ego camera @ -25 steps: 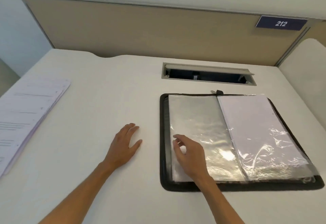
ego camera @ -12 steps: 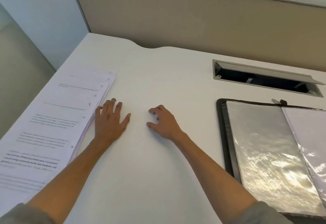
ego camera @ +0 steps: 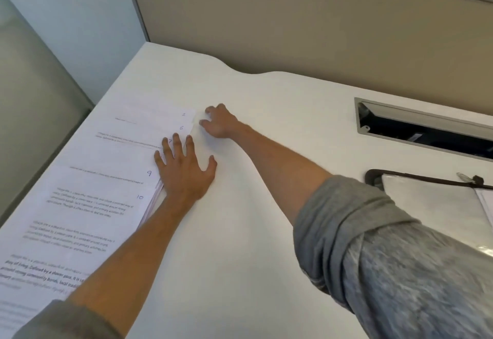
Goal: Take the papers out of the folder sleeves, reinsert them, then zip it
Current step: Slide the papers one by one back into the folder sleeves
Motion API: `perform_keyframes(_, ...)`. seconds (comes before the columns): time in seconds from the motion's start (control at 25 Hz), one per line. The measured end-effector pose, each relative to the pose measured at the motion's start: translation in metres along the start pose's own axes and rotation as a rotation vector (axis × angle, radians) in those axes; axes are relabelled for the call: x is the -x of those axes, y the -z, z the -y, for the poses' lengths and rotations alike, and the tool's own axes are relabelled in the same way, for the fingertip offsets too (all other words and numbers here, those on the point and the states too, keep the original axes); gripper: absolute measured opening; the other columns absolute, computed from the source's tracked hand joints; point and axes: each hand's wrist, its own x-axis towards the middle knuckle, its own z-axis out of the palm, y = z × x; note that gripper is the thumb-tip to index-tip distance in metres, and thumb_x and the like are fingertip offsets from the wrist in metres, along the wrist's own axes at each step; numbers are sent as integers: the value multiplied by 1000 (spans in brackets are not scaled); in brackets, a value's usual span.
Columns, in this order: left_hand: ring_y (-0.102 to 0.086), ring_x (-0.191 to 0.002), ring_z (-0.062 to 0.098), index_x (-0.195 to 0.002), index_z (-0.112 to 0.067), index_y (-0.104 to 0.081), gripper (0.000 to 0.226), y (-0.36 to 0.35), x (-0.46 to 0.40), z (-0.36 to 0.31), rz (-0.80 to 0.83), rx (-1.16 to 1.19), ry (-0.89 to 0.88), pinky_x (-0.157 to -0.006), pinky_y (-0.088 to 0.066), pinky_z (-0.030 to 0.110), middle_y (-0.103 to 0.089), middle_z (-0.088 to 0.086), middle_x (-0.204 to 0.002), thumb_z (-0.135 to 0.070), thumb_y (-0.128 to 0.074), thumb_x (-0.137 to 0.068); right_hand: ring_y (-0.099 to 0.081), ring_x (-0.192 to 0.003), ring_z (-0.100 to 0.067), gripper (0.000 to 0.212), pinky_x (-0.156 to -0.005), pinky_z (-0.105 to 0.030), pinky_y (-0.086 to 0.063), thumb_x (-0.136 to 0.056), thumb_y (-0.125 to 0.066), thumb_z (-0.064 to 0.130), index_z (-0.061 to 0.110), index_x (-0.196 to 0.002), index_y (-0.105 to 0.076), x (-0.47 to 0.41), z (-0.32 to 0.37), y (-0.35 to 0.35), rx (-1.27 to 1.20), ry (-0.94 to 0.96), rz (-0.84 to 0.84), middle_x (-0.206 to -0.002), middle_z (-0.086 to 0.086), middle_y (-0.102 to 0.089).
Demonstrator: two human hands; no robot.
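Fanned papers [ego camera: 88, 200], printed and hand-numbered at their corners, lie at 9 o'clock on the white desk [ego camera: 240, 232]; the left hand [ego camera: 185, 170] rests flat, fingers spread, on their right edge. The right hand [ego camera: 220, 122], fingers curled, touches the top sheet's corner at 11 o'clock. The open black folder [ego camera: 426, 197], sleeves glossy, lies at 3 o'clock below a cable slot [ego camera: 426, 130] and beige partition [ego camera: 293, 18].

Matt desk [ego camera: 266, 205] – paper sheets [ego camera: 88, 200], glossy sleeve [ego camera: 426, 218].
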Motion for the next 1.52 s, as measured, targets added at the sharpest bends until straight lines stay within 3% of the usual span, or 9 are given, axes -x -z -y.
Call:
perform_keyframes(0.24,-22,-143,36,-142,-12,-39,78,1,1,-3,-29,-6,21,-112,-18,54,-34,13,-153,-63,-33,-83,-43,-129,-31,52,-104,-41,-37,-98,-47,38,11,-141,-38,-41,40,-10,120,-87,-67,-146,-10,-33)
perform_keyframes(0.44,-24,-142,37,-140,-11,-40,77,1,2,-3,-50,-8,20,-111,-20,53,-35,13,-152,-62,-35,-83,-54,-95,-29,6,-80,-31,-43,-92,-49,22,18,-89,-51,-38,22,-9,-240,-40,-177,-104,-5,-57)
perform_keyframes(0.64,-23,-143,35,-142,-11,-40,79,-1,3,-1,-54,-9,19,-113,-16,54,-34,10,-154,-64,-34,-83,-59,-105,-30,24,-85,-30,-44,-95,-50,19,8,-116,-56,-15,-35,13,-870,-367,-662,-119,-13,-63)
perform_keyframes(0.84,-20,-145,32,-144,-12,-38,79,0,2,-1,-39,-23,2,-115,-11,52,-31,9,-156,-64,-31,-85,-64,-59,-19,18,-71,-33,-61,-78,-68,3,8,-95,-67,9,-75,22,-1001,-349,-495,-91,-10,-69)
perform_keyframes(1.0,-24,-143,32,-142,-10,-40,78,-1,4,1,-59,-33,-17,-114,-12,52,-34,11,-154,-62,-33,-84,-62,-59,-21,8,-66,-31,-58,-74,-61,-3,1,-77,-67,48,-108,33,-881,-350,-647,-75,-8,-66)
perform_keyframes(1.2,-43,-131,35,-129,-3,-53,63,2,5,3,-236,35,-244,-112,-20,53,-52,17,-137,-51,-32,-93,-69,-65,-16,14,-72,-24,-59,-80,-63,-8,3,-86,-67,141,-151,45,-1222,-379,-844,-91,-6,-70)
perform_keyframes(1.32,-47,-129,28,-134,-5,-52,64,10,20,-5,-174,386,-414,-115,-23,43,-54,11,-138,-50,-24,-98,-71,-79,-21,19,-71,-19,-57,-85,-63,-8,0,-103,-64,199,-166,43,-1402,-364,-858,-102,-6,-67)
perform_keyframes(1.44,-57,-121,22,-145,-14,-41,70,32,46,-45,169,1246,119,-108,-41,42,-54,6,-139,-59,-45,-92,-71,-92,-23,31,-74,-20,-57,-86,-64,-9,0,-115,-61,260,-174,28,-1477,-321,-756,-112,-9,-69)
perform_keyframes(1.52,-68,-104,29,-141,-12,-43,64,50,59,-66,391,1588,277,-87,-55,37,-63,12,-128,-39,-67,-88,-69,-98,-20,39,-77,-25,-58,-83,-63,-11,8,-118,-61,304,-179,17,-1398,-242,-650,-114,-3,-71)
